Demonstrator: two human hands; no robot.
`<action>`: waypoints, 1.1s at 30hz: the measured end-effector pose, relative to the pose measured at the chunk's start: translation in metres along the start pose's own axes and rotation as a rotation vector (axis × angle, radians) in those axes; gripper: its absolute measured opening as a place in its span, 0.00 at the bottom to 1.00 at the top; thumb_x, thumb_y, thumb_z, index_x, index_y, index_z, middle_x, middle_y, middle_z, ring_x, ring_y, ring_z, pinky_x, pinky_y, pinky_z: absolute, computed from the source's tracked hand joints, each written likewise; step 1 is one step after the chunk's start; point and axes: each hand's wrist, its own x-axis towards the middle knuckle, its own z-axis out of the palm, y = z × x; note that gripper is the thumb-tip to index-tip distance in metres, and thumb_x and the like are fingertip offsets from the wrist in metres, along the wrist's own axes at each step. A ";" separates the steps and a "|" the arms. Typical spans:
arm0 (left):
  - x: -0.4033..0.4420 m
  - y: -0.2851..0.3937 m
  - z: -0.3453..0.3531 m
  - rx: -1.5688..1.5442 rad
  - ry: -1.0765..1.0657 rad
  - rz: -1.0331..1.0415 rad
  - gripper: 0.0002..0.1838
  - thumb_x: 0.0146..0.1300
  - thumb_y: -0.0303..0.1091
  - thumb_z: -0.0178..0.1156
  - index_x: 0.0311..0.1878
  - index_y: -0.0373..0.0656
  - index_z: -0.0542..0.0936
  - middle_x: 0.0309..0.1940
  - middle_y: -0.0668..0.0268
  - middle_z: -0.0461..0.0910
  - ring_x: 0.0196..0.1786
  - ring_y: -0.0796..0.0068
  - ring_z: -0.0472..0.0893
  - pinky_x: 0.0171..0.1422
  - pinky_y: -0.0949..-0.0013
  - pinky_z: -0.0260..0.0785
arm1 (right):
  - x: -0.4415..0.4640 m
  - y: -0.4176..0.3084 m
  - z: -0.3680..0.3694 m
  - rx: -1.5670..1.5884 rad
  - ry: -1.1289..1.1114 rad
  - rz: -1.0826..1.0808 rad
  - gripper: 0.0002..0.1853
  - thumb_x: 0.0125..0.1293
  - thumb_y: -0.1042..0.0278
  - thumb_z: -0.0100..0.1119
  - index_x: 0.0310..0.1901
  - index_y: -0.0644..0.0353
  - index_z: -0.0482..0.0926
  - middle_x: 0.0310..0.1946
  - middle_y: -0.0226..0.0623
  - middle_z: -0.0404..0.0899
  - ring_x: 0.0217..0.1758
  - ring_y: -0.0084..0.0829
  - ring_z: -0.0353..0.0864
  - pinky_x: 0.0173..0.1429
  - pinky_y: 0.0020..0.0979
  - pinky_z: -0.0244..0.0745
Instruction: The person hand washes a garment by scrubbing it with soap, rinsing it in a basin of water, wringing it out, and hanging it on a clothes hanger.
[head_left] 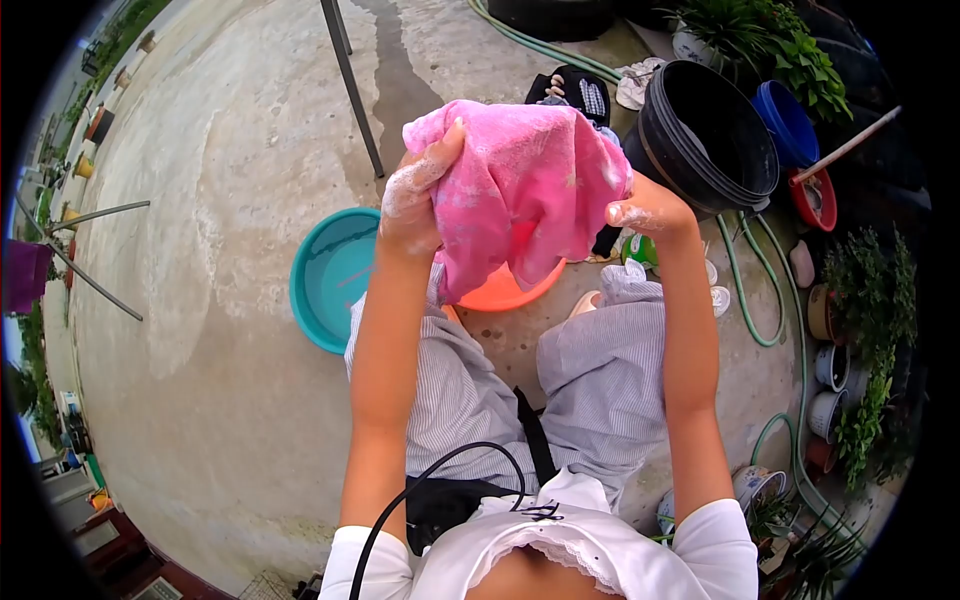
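Note:
Between my two hands hangs a wet pink cloth (515,180) with white suds on it, held up in front of me. My left hand (422,195) grips its left side, thumb on the near face and foam over the skin. At the cloth's right side my right hand (652,208) pinches the edge, also soapy; its other fingers are behind the cloth. Below the cloth, an orange basin (512,290) shows in part between my feet. A teal basin (335,285) with water in it stands to the left of my legs.
A large black bucket (705,135), a blue bucket (785,122) and a red basin (815,198) stand at the right. A green hose (750,285) winds past potted plants (875,340). Metal poles (352,90) rise beyond the teal basin. Dark items (580,92) lie behind the cloth.

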 end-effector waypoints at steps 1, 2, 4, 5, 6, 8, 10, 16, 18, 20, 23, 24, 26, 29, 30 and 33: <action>0.000 0.000 0.001 0.050 -0.001 0.011 0.12 0.63 0.35 0.50 0.44 0.37 0.72 0.37 0.65 0.76 0.39 0.76 0.76 0.44 0.73 0.68 | 0.002 0.001 -0.003 -0.052 -0.004 0.098 0.44 0.47 0.57 0.68 0.62 0.63 0.55 0.56 0.37 0.64 0.58 0.26 0.62 0.61 0.30 0.60; 0.001 0.000 -0.001 0.108 -0.003 -0.019 0.12 0.63 0.35 0.51 0.44 0.37 0.72 0.37 0.66 0.76 0.39 0.78 0.75 0.44 0.74 0.68 | 0.003 0.002 -0.004 -0.105 -0.009 0.196 0.43 0.47 0.57 0.68 0.62 0.63 0.57 0.55 0.37 0.65 0.58 0.26 0.63 0.60 0.30 0.60; 0.004 0.000 -0.007 0.225 -0.007 -0.079 0.12 0.63 0.37 0.51 0.44 0.38 0.73 0.37 0.68 0.75 0.39 0.81 0.74 0.42 0.75 0.67 | 0.005 -0.003 0.009 -0.180 0.008 0.216 0.36 0.50 0.56 0.66 0.57 0.63 0.63 0.49 0.36 0.71 0.52 0.25 0.68 0.57 0.28 0.63; 0.005 -0.001 -0.003 0.321 0.061 -0.079 0.11 0.62 0.38 0.53 0.42 0.40 0.74 0.35 0.71 0.75 0.37 0.85 0.73 0.40 0.78 0.66 | 0.006 -0.005 0.021 -0.171 0.061 0.150 0.34 0.51 0.56 0.65 0.57 0.63 0.64 0.48 0.35 0.72 0.51 0.26 0.69 0.57 0.28 0.64; 0.006 0.002 -0.001 0.394 0.075 -0.068 0.11 0.62 0.37 0.53 0.41 0.40 0.74 0.34 0.72 0.75 0.37 0.85 0.73 0.40 0.79 0.66 | 0.008 -0.007 0.030 -0.160 0.113 0.085 0.33 0.52 0.56 0.65 0.56 0.63 0.65 0.47 0.35 0.73 0.50 0.26 0.70 0.56 0.27 0.64; 0.009 0.007 0.002 0.541 0.100 -0.043 0.10 0.62 0.37 0.54 0.39 0.39 0.75 0.33 0.73 0.75 0.35 0.85 0.72 0.39 0.80 0.66 | 0.013 -0.014 0.035 -0.220 0.231 0.152 0.29 0.57 0.56 0.60 0.56 0.63 0.65 0.47 0.33 0.73 0.50 0.25 0.70 0.56 0.27 0.64; 0.012 0.013 0.000 0.554 0.142 0.015 0.10 0.61 0.37 0.55 0.37 0.39 0.75 0.31 0.74 0.74 0.34 0.86 0.72 0.38 0.80 0.65 | 0.013 -0.020 0.037 -0.226 0.379 0.230 0.28 0.59 0.56 0.58 0.57 0.63 0.65 0.48 0.33 0.72 0.51 0.24 0.69 0.56 0.27 0.64; 0.021 0.009 -0.011 0.640 0.167 -0.014 0.11 0.61 0.39 0.56 0.33 0.40 0.76 0.28 0.76 0.73 0.31 0.88 0.70 0.35 0.81 0.64 | 0.012 -0.007 0.037 0.134 0.331 -0.072 0.24 0.61 0.59 0.55 0.55 0.62 0.66 0.48 0.32 0.72 0.49 0.23 0.70 0.54 0.26 0.66; 0.021 0.009 -0.010 0.606 0.119 -0.034 0.12 0.61 0.40 0.55 0.33 0.40 0.76 0.28 0.75 0.73 0.31 0.88 0.70 0.35 0.81 0.64 | 0.011 -0.005 0.037 0.292 0.293 -0.159 0.23 0.62 0.61 0.54 0.56 0.63 0.65 0.48 0.33 0.72 0.50 0.24 0.70 0.55 0.27 0.66; 0.020 0.011 -0.020 0.566 0.017 -0.071 0.20 0.57 0.48 0.58 0.43 0.40 0.73 0.36 0.71 0.73 0.39 0.83 0.71 0.44 0.77 0.65 | 0.008 -0.003 0.033 0.368 0.303 -0.222 0.24 0.62 0.61 0.52 0.56 0.63 0.64 0.48 0.35 0.71 0.50 0.26 0.71 0.55 0.28 0.66; 0.016 0.013 -0.028 0.681 -0.223 -0.121 0.36 0.49 0.54 0.64 0.55 0.39 0.66 0.47 0.66 0.71 0.50 0.77 0.69 0.55 0.71 0.62 | 0.006 -0.008 0.031 0.455 0.304 -0.309 0.24 0.62 0.62 0.51 0.57 0.64 0.63 0.49 0.36 0.71 0.50 0.28 0.72 0.55 0.29 0.67; 0.015 0.012 -0.022 0.785 -0.240 -0.183 0.36 0.49 0.53 0.64 0.55 0.38 0.66 0.48 0.66 0.71 0.50 0.77 0.69 0.55 0.71 0.62 | 0.006 -0.009 0.030 0.480 0.303 -0.336 0.24 0.63 0.61 0.51 0.57 0.64 0.63 0.49 0.37 0.72 0.50 0.28 0.72 0.55 0.29 0.67; 0.013 0.007 -0.003 0.991 -0.276 -0.308 0.35 0.49 0.51 0.65 0.55 0.38 0.67 0.48 0.65 0.71 0.51 0.76 0.69 0.55 0.70 0.62 | 0.004 -0.004 0.023 0.505 0.294 -0.360 0.22 0.66 0.61 0.42 0.57 0.66 0.62 0.52 0.43 0.69 0.55 0.35 0.70 0.60 0.34 0.64; 0.014 0.003 0.016 1.033 -0.100 -0.374 0.31 0.53 0.46 0.63 0.55 0.38 0.68 0.48 0.67 0.73 0.51 0.77 0.69 0.56 0.71 0.62 | 0.003 -0.004 0.020 0.455 0.364 -0.348 0.21 0.65 0.62 0.45 0.56 0.65 0.64 0.49 0.40 0.71 0.51 0.31 0.72 0.56 0.31 0.66; 0.014 0.002 0.018 1.024 -0.040 -0.373 0.29 0.54 0.46 0.62 0.55 0.38 0.68 0.47 0.68 0.73 0.51 0.77 0.69 0.56 0.72 0.61 | 0.004 -0.009 0.019 0.407 0.407 -0.354 0.21 0.64 0.62 0.48 0.55 0.64 0.65 0.48 0.37 0.72 0.49 0.28 0.72 0.54 0.29 0.68; 0.011 0.004 0.012 0.965 0.088 -0.323 0.27 0.57 0.44 0.59 0.55 0.39 0.68 0.47 0.70 0.73 0.50 0.79 0.69 0.56 0.73 0.60 | 0.002 -0.018 0.011 0.331 0.564 -0.336 0.18 0.63 0.62 0.52 0.51 0.62 0.68 0.42 0.32 0.74 0.43 0.22 0.74 0.48 0.24 0.70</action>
